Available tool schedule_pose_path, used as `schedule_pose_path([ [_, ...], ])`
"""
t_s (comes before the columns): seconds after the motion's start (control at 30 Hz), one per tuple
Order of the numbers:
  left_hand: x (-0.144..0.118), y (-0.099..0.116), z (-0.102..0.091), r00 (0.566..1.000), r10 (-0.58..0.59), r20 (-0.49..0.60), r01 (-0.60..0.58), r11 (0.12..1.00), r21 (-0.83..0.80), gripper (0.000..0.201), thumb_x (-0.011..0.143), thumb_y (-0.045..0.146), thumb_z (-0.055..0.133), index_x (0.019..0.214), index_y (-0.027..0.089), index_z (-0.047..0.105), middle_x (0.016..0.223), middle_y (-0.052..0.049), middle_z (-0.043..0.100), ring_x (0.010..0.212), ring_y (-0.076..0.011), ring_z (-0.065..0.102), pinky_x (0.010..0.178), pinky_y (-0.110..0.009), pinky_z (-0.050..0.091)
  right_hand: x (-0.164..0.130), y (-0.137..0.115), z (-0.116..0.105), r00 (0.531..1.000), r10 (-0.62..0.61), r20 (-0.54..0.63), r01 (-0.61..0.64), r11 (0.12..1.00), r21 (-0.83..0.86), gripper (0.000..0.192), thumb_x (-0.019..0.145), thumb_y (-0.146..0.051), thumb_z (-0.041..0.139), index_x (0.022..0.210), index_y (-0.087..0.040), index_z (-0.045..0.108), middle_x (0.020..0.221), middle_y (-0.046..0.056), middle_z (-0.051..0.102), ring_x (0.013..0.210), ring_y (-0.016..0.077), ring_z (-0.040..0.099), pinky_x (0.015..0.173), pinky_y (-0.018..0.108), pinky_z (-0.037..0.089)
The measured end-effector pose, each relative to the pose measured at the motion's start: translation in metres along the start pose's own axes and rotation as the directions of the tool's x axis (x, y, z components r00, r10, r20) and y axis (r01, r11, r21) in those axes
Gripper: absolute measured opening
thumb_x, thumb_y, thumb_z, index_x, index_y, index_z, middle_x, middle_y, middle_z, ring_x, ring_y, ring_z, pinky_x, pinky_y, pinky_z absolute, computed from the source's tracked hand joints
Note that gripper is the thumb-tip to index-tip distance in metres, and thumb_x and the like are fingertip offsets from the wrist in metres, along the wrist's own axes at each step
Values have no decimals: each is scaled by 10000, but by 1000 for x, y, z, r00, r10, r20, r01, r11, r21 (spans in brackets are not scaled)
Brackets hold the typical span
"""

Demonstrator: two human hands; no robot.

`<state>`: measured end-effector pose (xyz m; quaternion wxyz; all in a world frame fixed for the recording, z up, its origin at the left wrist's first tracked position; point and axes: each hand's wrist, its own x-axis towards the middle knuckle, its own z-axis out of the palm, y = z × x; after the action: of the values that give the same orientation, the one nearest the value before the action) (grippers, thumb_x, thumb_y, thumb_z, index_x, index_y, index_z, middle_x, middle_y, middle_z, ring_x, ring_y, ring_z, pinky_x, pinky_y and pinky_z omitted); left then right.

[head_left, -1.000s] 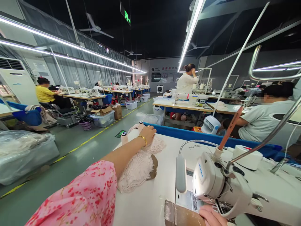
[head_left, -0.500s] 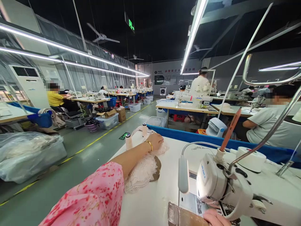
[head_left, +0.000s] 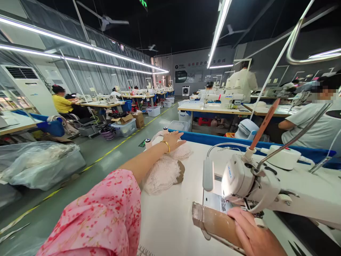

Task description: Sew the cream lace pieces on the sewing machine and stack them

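Left of me, grey curtains [head_left: 61, 26], lit strip lights [head_left: 220, 28] above; far, a grey wall [head_left: 197, 55] with lettering [head_left: 204, 63]; dark ceiling [head_left: 170, 25] over me; grey-green floor [head_left: 87, 181], yellow line [head_left: 106, 153] running far; worktables [head_left: 186, 106] left and right.

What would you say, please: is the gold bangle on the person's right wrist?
No, the gold bangle is worn just behind the left hand.

Near sewing mach. [head_left: 239, 177] had "JUKI" in blue on its head; mach. ahead [head_left: 223, 98] bore "JUKI" too. Back wall [head_left: 197, 53] showed "YING" w/ a smaller blurred line below, plus Chinese chars. [head_left: 206, 64] incl. "企业". Green hanging sign [head_left: 144, 3] was cut off, unreadable.
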<state>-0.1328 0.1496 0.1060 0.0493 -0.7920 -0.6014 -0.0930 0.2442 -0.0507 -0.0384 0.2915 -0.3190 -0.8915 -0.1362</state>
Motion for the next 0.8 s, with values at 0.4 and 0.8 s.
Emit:
schedule_pose_path([
  [0.4,-203,5,0,978,169,120,-172,985,16,259,946,338,767,1194,266,748,1354,-67,667,1236,-311,599,1076,-474,428,3,-40,-12,950,304,78,-313,920,234,227,1004,-224,356,810,-280,459,705,-8,558,620,202,578,564,308,472],
  [0.8,-231,8,18,994,101,40,-97,990,-108,171,1022,267,620,955,231,773,1136,-50,727,1109,-246,631,1038,-429,449,9,-39,-14,907,408,102,-420,866,272,208,994,-266,345,861,-275,505,809,23,628,735,221,647,634,334,541],
])
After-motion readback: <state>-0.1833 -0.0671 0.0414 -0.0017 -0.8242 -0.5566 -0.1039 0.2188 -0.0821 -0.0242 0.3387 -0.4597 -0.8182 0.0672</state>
